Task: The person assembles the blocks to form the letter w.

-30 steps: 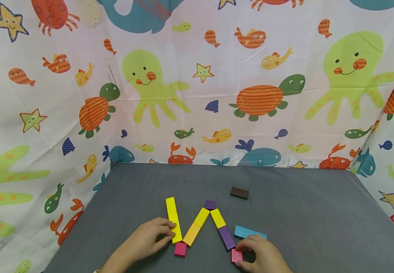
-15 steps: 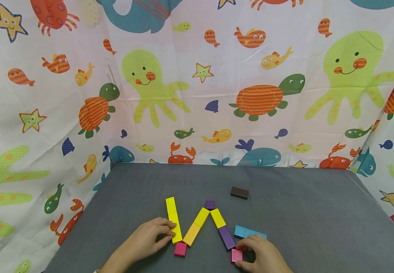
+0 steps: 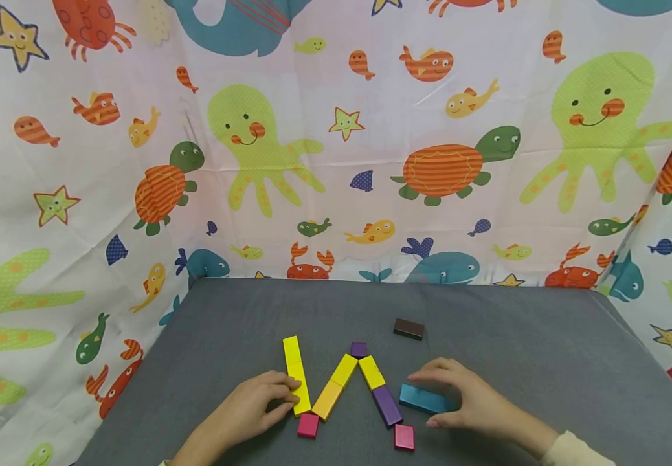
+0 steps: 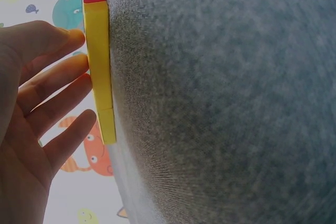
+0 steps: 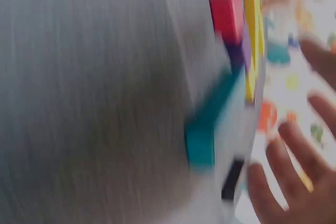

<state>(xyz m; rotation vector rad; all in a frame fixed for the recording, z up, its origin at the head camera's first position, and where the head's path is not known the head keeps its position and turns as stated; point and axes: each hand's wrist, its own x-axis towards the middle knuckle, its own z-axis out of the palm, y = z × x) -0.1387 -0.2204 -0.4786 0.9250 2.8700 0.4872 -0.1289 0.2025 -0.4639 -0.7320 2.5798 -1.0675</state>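
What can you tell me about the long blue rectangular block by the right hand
The long blue rectangular block is a smooth, solid-coloured teal bar, possibly painted wood. It lies flat on the grey fabric surface, slanting slightly, its left end close to the purple rectangular block; whether they touch is unclear. The right hand arches over its right end, forefinger beyond its far edge and thumb by its near edge; whether the fingers touch it cannot be told. The right wrist view shows it only as a blurred teal shape.
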